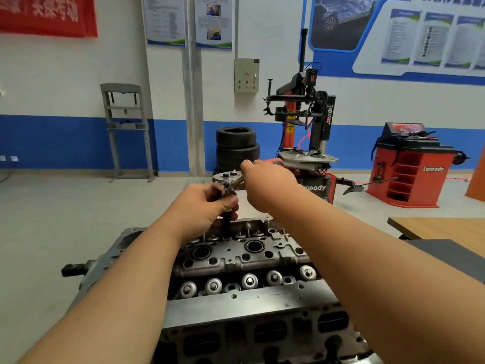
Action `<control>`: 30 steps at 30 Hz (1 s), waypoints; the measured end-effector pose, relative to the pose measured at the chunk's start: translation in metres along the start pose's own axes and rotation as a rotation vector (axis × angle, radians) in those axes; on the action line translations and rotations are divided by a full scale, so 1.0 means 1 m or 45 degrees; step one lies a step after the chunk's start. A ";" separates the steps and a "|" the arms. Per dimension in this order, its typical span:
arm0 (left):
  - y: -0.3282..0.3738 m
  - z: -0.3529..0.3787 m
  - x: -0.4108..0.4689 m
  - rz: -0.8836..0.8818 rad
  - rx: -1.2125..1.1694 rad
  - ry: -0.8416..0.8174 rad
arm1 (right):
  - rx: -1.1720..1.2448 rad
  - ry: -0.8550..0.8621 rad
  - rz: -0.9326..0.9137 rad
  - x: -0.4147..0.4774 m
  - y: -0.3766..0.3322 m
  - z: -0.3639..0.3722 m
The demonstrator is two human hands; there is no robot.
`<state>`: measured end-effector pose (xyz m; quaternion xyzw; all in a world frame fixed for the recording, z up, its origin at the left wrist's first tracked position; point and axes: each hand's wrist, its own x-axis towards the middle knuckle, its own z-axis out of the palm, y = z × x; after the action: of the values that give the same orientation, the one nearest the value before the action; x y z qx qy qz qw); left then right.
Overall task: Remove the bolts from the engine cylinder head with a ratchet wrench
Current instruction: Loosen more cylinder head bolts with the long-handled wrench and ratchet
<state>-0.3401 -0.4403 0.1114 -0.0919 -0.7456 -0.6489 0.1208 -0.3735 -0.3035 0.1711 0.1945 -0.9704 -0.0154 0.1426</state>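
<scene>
Fingers of my left hand [207, 206] clenched round extension [226, 224], right hand [267, 183] round ratchet wrench [228, 179] | step: loosening bolt, I judged | next: swing handle squarely

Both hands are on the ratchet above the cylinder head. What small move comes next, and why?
Probably swing the handle: the right hand grips the ratchet wrench by its handle, and the left hand holds its extension, which stands upright into the cylinder head.

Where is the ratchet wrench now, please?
The ratchet wrench is mid-frame in the head view, above the far edge of the cylinder head, held by left hand and right hand.
</scene>
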 end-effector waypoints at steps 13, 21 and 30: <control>0.003 0.001 -0.005 0.062 0.055 0.014 | -0.463 0.138 -0.185 -0.108 0.002 -0.030; 0.001 0.003 -0.003 -0.062 0.100 -0.038 | -0.063 -0.092 -0.087 0.001 0.011 -0.013; 0.000 0.001 -0.005 0.016 0.289 -0.012 | -0.093 0.079 -0.322 0.005 0.010 -0.011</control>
<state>-0.3357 -0.4393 0.1094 -0.0853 -0.8143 -0.5591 0.1311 -0.3784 -0.2961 0.1837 0.3101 -0.9321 -0.0625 0.1765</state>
